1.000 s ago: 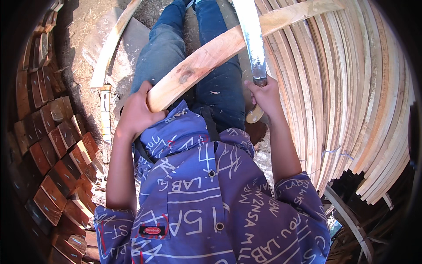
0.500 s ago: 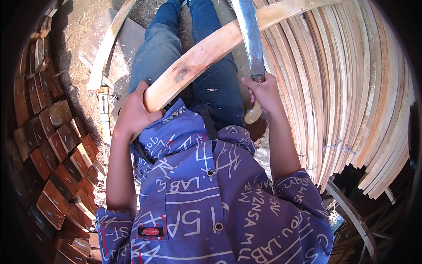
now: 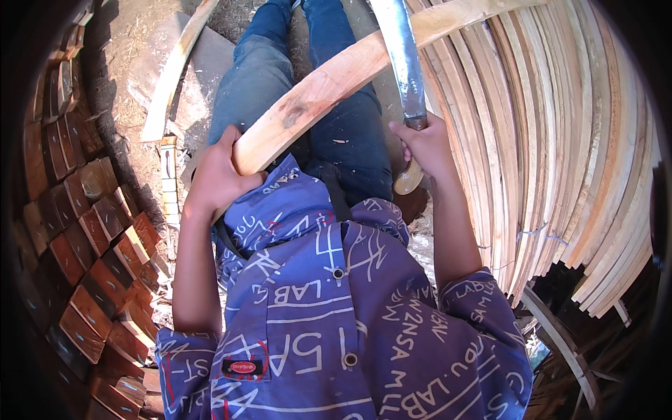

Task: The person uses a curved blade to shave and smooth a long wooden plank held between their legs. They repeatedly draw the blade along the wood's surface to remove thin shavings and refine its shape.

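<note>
The left hand (image 3: pixel 220 175) is closed around the near end of a long curved wooden strip (image 3: pixel 336 77), fingers wrapped over its top edge and the palm pressed against its side, just in front of the blue patterned shirt (image 3: pixel 336 315). The strip runs from that grip up and to the right, crossing over both legs in blue jeans (image 3: pixel 280 63), and reaches far to the top right, where the picture's edge cuts it off. The right hand (image 3: pixel 423 147) is clenched tight around the handle of a long knife (image 3: pixel 402 63); the pale wooden butt of the handle sticks out below the fist, and the grey blade points away from the body, lying across the strip and touching it near the top of the picture. The blade's tip is out of frame.

Both forearms come up from the short sleeves, elbows bent, the left one near the brick-coloured wooden blocks (image 3: pixel 91 252) stacked on the left, the right one beside a big bundle of curved pale strips (image 3: pixel 560 154) on the right. The fingertips of the left hand are hidden behind the strip. A single loose curved strip (image 3: pixel 175 77) lies on the dirt ground far left, well apart from either hand.
</note>
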Demonstrator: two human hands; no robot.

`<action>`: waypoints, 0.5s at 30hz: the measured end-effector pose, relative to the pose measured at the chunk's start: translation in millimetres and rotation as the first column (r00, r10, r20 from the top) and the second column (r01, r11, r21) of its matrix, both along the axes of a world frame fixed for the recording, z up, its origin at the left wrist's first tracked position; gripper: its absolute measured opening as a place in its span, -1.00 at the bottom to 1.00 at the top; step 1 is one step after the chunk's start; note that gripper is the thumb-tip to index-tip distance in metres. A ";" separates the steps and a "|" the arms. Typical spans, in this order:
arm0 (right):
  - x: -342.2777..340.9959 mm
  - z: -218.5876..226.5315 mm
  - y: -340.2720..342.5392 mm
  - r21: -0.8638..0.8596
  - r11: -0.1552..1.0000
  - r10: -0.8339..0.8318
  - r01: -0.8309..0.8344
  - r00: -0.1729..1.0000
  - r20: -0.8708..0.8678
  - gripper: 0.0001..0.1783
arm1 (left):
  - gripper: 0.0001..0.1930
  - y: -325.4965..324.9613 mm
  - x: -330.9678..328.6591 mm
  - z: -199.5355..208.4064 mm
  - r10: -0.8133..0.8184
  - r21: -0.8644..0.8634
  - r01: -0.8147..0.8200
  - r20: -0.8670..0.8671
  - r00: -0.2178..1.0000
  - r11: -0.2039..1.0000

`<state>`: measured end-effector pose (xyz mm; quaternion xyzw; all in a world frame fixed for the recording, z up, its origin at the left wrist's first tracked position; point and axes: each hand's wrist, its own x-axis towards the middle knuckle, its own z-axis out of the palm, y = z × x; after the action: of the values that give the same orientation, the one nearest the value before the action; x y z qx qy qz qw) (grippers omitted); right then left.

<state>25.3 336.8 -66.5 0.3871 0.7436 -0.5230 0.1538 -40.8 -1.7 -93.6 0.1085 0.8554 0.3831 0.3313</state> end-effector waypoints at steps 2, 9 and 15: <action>-7.0 1.1 4.1 -0.034 0.994 -0.106 0.104 0.994 -0.038 -0.80 | -0.41 3.8 -0.8 4.8 -0.017 -0.035 0.017 -0.003 1.000 0.999; 11.6 -5.0 1.3 0.139 0.983 0.113 -0.122 0.991 0.073 -0.85 | -0.39 3.2 -0.5 0.6 -0.008 -0.044 0.009 0.035 0.999 0.999; 0.3 6.9 15.6 0.060 0.997 0.055 -0.056 0.998 0.012 -0.85 | -0.43 -2.0 1.4 -2.6 0.011 -0.016 -0.011 -0.004 1.000 1.000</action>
<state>25.6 352.3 -59.6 0.3733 0.7687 -0.4940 0.1603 -39.5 -3.7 -96.2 0.1017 0.8596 0.3779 0.3284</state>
